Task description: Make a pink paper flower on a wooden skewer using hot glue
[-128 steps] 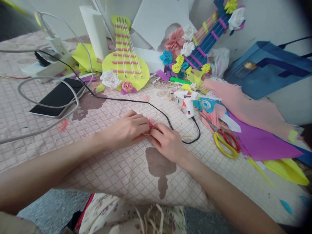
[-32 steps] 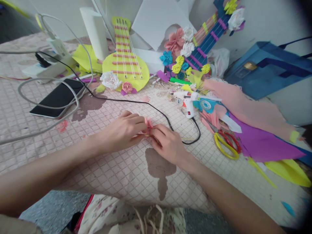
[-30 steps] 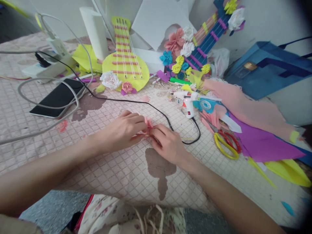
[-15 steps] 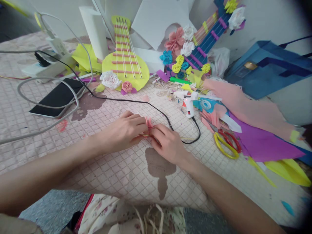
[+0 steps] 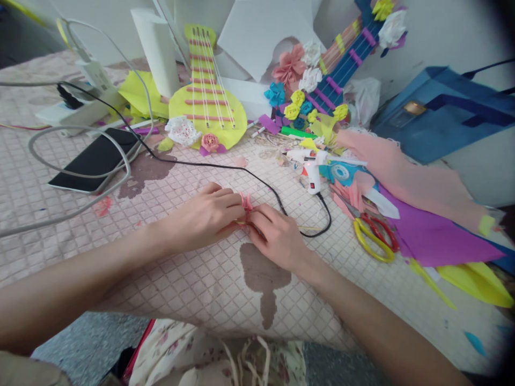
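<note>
Both of my hands meet over the middle of the quilted table cover. My left hand (image 5: 211,214) is closed, its fingertips pinching a small pink paper flower (image 5: 247,202) from the left. From the other side my right hand (image 5: 277,233) grips the same flower, fingers curled in. Only the pink upper petals show; the rest is hidden behind my fingers. A thin yellowish stick (image 5: 309,229) shows just right of my right hand. The white glue gun (image 5: 311,169) stands beyond that hand, its black cord looping close to my fingers.
Scissors (image 5: 374,238) with red and yellow handles lie at the right beside purple paper (image 5: 438,230). Behind stand a yellow paper instrument (image 5: 207,102) and a blue one (image 5: 341,75) with flowers. A black tablet-like device (image 5: 94,161), grey cable (image 5: 129,166) and power strip (image 5: 66,115) occupy the left.
</note>
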The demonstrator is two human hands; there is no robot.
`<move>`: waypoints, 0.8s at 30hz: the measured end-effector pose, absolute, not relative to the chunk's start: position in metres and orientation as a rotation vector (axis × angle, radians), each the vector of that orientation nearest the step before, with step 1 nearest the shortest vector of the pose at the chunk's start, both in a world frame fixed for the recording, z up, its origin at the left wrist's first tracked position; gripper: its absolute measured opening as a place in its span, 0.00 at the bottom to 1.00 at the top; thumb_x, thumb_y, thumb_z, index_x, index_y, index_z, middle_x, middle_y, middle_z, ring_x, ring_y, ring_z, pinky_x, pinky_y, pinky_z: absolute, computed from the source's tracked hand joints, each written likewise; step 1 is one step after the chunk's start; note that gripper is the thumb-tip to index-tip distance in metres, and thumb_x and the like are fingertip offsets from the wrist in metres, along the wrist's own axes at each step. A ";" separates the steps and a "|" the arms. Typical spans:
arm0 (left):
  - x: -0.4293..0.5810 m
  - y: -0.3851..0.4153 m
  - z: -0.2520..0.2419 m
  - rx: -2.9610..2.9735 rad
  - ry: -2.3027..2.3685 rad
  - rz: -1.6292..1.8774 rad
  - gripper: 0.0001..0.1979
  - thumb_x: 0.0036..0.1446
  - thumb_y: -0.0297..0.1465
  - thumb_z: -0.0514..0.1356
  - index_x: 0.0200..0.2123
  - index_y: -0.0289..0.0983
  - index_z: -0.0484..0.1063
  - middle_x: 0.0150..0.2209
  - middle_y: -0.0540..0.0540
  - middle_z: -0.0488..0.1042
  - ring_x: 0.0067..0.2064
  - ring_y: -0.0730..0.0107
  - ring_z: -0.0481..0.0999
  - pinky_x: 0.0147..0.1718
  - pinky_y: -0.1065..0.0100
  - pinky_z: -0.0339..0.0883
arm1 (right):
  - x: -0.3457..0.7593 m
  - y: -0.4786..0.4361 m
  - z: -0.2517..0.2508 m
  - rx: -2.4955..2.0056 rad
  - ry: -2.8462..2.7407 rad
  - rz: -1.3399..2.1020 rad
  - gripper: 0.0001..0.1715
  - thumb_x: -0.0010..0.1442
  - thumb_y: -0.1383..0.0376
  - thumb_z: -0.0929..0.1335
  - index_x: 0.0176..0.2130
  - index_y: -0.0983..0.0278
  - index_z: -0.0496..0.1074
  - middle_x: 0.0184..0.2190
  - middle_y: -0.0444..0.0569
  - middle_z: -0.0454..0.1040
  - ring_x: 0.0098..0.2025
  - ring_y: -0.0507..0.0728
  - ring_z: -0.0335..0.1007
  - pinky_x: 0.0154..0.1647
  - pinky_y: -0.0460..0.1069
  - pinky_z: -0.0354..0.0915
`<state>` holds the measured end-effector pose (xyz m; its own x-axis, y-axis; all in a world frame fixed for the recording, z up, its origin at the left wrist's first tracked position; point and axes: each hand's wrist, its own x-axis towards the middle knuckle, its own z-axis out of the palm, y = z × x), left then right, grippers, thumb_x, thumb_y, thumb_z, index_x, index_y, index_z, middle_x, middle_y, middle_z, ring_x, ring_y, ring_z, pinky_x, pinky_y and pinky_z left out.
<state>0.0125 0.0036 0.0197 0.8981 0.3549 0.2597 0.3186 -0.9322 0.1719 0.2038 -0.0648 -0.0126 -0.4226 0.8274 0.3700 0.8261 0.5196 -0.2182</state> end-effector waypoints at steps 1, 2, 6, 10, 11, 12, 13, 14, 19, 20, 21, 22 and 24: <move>0.012 0.004 0.020 2.941 0.519 0.436 0.08 0.63 0.29 0.53 0.33 0.36 0.69 0.34 0.47 0.72 0.38 0.69 0.69 0.42 0.64 0.57 | 0.204 -0.065 -0.013 -1.356 -2.332 0.002 0.12 0.65 0.65 0.59 0.39 0.64 0.70 0.37 0.50 0.71 0.37 0.53 0.69 0.35 0.47 0.65; 0.012 0.004 0.019 2.942 0.514 0.434 0.07 0.63 0.29 0.53 0.33 0.36 0.69 0.35 0.47 0.72 0.39 0.68 0.69 0.42 0.64 0.57 | 0.204 -0.065 -0.013 -1.357 -2.332 0.000 0.12 0.65 0.65 0.59 0.38 0.64 0.70 0.37 0.50 0.71 0.37 0.53 0.69 0.35 0.47 0.65; 0.012 0.004 0.020 2.951 0.494 0.422 0.06 0.62 0.30 0.54 0.35 0.37 0.69 0.36 0.47 0.72 0.40 0.67 0.69 0.43 0.63 0.57 | 0.203 -0.065 -0.012 -1.356 -2.330 -0.002 0.12 0.65 0.64 0.59 0.39 0.65 0.70 0.37 0.50 0.71 0.37 0.53 0.69 0.35 0.47 0.65; 0.013 0.003 0.022 2.979 0.497 0.428 0.07 0.63 0.31 0.53 0.34 0.36 0.69 0.35 0.47 0.73 0.39 0.68 0.69 0.42 0.64 0.57 | 0.203 -0.065 -0.011 -1.351 -2.332 -0.005 0.11 0.64 0.65 0.59 0.39 0.64 0.69 0.37 0.50 0.71 0.37 0.53 0.69 0.35 0.47 0.65; 0.013 0.003 0.022 2.985 0.500 0.432 0.07 0.63 0.31 0.53 0.34 0.36 0.69 0.35 0.47 0.73 0.38 0.68 0.69 0.41 0.64 0.57 | 0.203 -0.065 -0.011 -1.349 -2.333 -0.010 0.11 0.64 0.65 0.59 0.38 0.64 0.69 0.37 0.50 0.71 0.37 0.53 0.69 0.34 0.47 0.65; 0.013 0.003 0.022 2.988 0.502 0.433 0.08 0.63 0.31 0.53 0.34 0.36 0.69 0.35 0.47 0.73 0.38 0.68 0.69 0.41 0.64 0.57 | 0.203 -0.065 -0.011 -1.349 -2.334 -0.015 0.11 0.64 0.65 0.60 0.38 0.64 0.69 0.36 0.50 0.71 0.37 0.53 0.69 0.34 0.47 0.65; 0.013 0.003 0.022 2.989 0.506 0.435 0.08 0.63 0.31 0.53 0.34 0.36 0.69 0.35 0.47 0.73 0.38 0.69 0.69 0.41 0.64 0.57 | 0.203 -0.065 -0.011 -1.348 -2.333 -0.020 0.10 0.64 0.65 0.60 0.38 0.64 0.69 0.36 0.50 0.71 0.36 0.53 0.68 0.34 0.47 0.65; 0.013 0.003 0.022 2.991 0.508 0.435 0.08 0.64 0.31 0.53 0.34 0.36 0.69 0.35 0.47 0.73 0.38 0.69 0.69 0.41 0.64 0.57 | 0.203 -0.065 -0.011 -1.348 -2.332 -0.023 0.10 0.64 0.65 0.60 0.38 0.64 0.69 0.36 0.50 0.71 0.36 0.53 0.68 0.34 0.47 0.65; 0.011 0.004 0.019 2.992 0.490 0.432 0.08 0.64 0.31 0.53 0.35 0.36 0.69 0.36 0.47 0.72 0.38 0.68 0.69 0.41 0.64 0.56 | 0.204 -0.065 -0.012 -1.353 -2.342 -0.008 0.11 0.64 0.66 0.59 0.39 0.64 0.69 0.37 0.50 0.71 0.37 0.53 0.68 0.35 0.48 0.65; 0.011 0.005 0.020 2.989 0.483 0.426 0.07 0.64 0.31 0.53 0.35 0.36 0.69 0.36 0.47 0.72 0.39 0.68 0.69 0.41 0.64 0.56 | 0.204 -0.065 -0.013 -1.354 -2.344 -0.007 0.11 0.64 0.66 0.59 0.39 0.64 0.69 0.37 0.50 0.71 0.37 0.53 0.68 0.35 0.48 0.65; 0.011 0.005 0.020 2.986 0.479 0.418 0.07 0.64 0.31 0.53 0.36 0.36 0.69 0.36 0.47 0.72 0.39 0.68 0.69 0.41 0.64 0.56 | 0.204 -0.065 -0.013 -1.353 -2.342 -0.010 0.12 0.64 0.65 0.59 0.39 0.64 0.69 0.38 0.50 0.71 0.38 0.53 0.68 0.35 0.48 0.65; 0.011 0.005 0.020 2.985 0.477 0.412 0.06 0.64 0.31 0.53 0.36 0.37 0.68 0.36 0.47 0.72 0.39 0.68 0.69 0.42 0.64 0.56 | 0.204 -0.065 -0.013 -1.353 -2.342 -0.015 0.12 0.64 0.65 0.59 0.39 0.64 0.69 0.38 0.50 0.71 0.37 0.53 0.68 0.35 0.48 0.65; 0.010 0.005 0.021 2.987 0.474 0.396 0.07 0.64 0.31 0.52 0.36 0.37 0.68 0.36 0.47 0.72 0.40 0.68 0.69 0.42 0.64 0.55 | 0.204 -0.065 -0.013 -1.357 -2.339 -0.024 0.12 0.65 0.65 0.59 0.39 0.64 0.70 0.38 0.50 0.71 0.37 0.53 0.69 0.35 0.48 0.65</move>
